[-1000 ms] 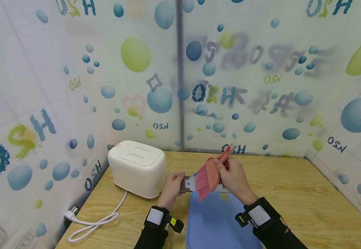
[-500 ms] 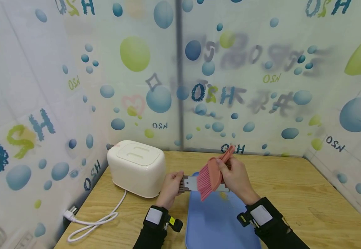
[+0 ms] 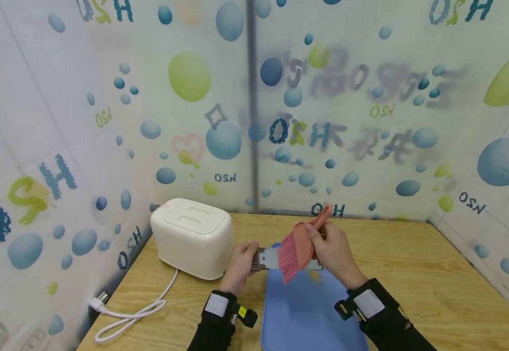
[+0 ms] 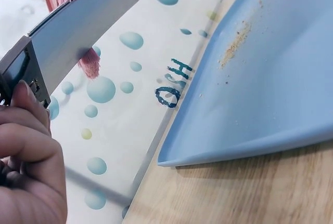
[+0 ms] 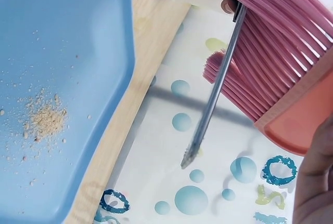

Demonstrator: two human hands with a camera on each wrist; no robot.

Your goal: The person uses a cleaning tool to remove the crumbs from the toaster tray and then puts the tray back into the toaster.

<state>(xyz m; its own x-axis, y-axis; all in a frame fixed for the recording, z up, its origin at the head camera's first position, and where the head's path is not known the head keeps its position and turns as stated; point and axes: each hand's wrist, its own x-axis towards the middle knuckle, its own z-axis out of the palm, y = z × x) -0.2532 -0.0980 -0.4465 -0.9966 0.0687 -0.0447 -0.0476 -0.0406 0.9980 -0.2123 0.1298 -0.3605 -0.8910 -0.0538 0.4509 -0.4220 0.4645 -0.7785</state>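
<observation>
My left hand (image 3: 239,265) grips the dark ridged end of a flat metal crumb tray (image 3: 270,258), which it holds out level above the blue tray (image 3: 307,312). A coral-pink brush (image 3: 300,246) is in my right hand (image 3: 335,251), handle tilted up to the right. In the right wrist view, the pink bristles (image 5: 270,42) straddle the crumb tray's edge, some on each side of the metal. Loose tan crumbs (image 5: 46,120) lie in a small heap on the blue tray, with finer specks scattered around.
A cream toaster (image 3: 193,239) with a lidded top stands just left of my left hand. Its white cord (image 3: 140,312) lies looped on the wooden table (image 3: 412,282), plug (image 3: 99,304) by the left wall. Patterned sheeting (image 3: 346,122) encloses the back and sides.
The brush has shifted slightly right along the crumb tray in the first half second, then stays almost still. Both hands keep their hold.
</observation>
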